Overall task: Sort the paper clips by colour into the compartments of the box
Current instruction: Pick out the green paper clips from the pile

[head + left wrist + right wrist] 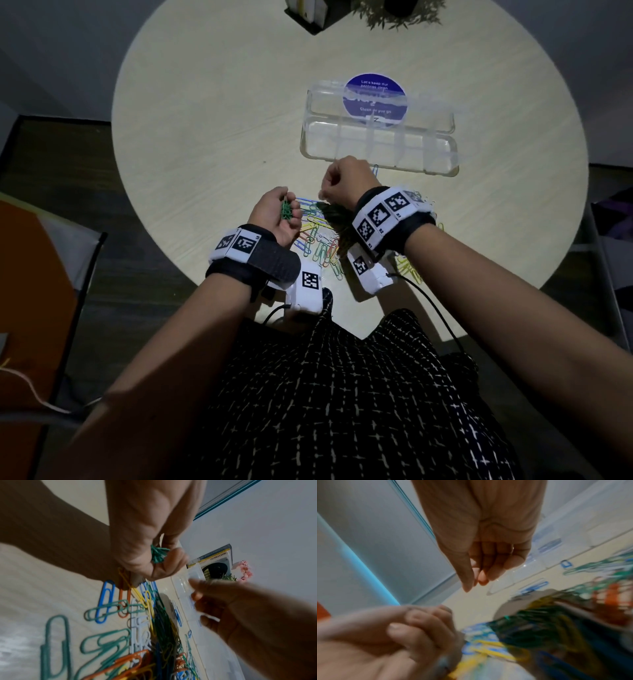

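A heap of coloured paper clips [322, 243] [137, 628] [539, 628] lies on the round table near its front edge. My left hand [291, 209] [159, 561] hovers over the heap's left side and grips a small bundle of green clips [286, 210] [158, 555]. My right hand [323, 195] [473, 584] hangs just right of it with curled fingers and the thumb tip against them; I see no clip in it. The clear compartment box [428, 150] [181, 585] lies open beyond the right hand, and its compartments look empty.
The box's open lid [325, 106] lies over a round blue sticker [375, 99]. A book holder [308, 13] and a plant [404, 13] stand at the table's far edge. An orange chair [34, 274] is at the left. Cables hang from the wrist cameras.
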